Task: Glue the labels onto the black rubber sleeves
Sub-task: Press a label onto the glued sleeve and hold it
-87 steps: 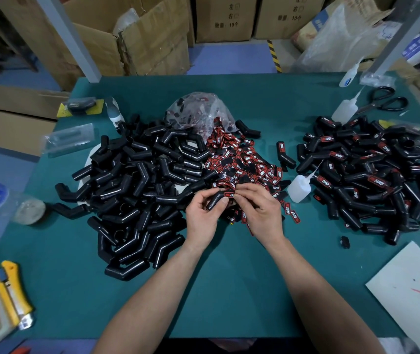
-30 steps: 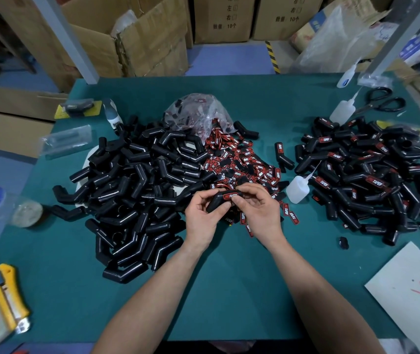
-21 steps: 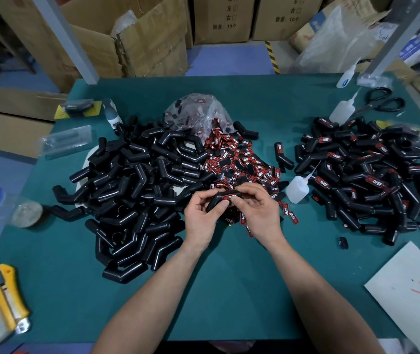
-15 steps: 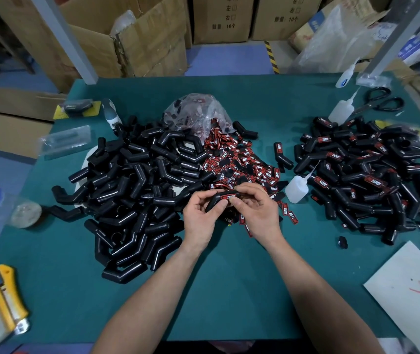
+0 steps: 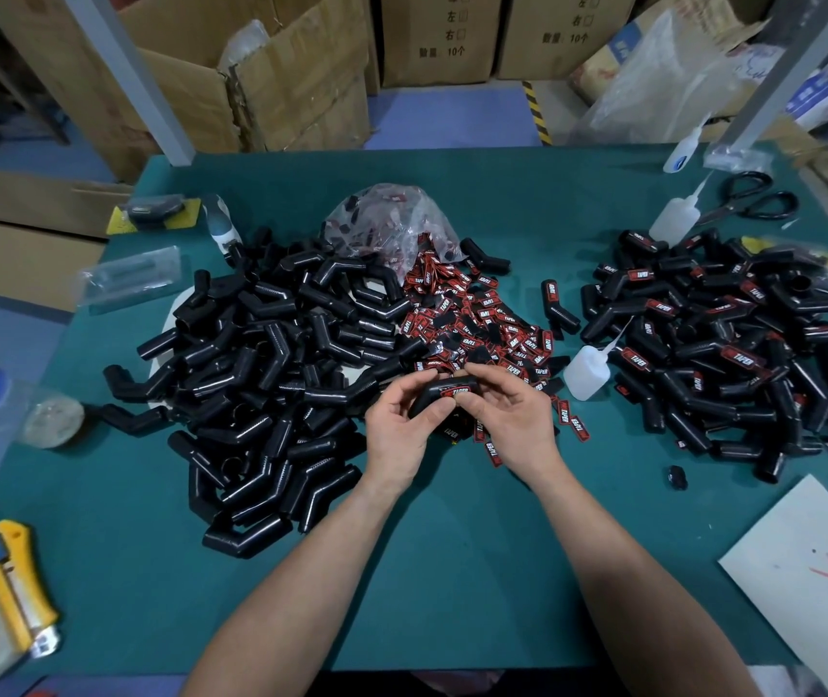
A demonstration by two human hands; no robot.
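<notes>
- Nearest me, the green desk [image 5: 427, 570] has a bare working patch in front of the person. A yellow utility knife [image 5: 14, 596] is parked out at the near left corner, away from the work.
- Just past that patch the left hand [image 5: 399, 425] curls round a bent black sleeve [image 5: 427, 397] and lifts it off the desk, probably so the flat face points up at the eyes.
- The right hand [image 5: 512, 420] pinches the sleeve's other end, fingers over the top and thumb under the red label [image 5: 456, 392]. To me that looks like squeezing the label down while the glue takes.
- A small glue bottle [image 5: 585, 377] stands just beside the right hand, nozzle tilted, handy for the next dab.
- The loose labels [image 5: 472, 319] are spilled right behind the hands, so either hand can pick one.
- The unlabelled sleeves [image 5: 271, 354] are heaped to the left and the finished sleeves [image 5: 734, 344] to the right, well apart, which keeps done and undone from mixing.
- Farther back a plastic bag [image 5: 382, 218] lies open, labels pouring from its mouth.
- At the far right sit the scissors [image 5: 749, 203] and a second bottle [image 5: 673, 221], spares out of the way.
- Cardboard boxes [image 5: 301, 67] stand on the floor beyond the desk.
</notes>
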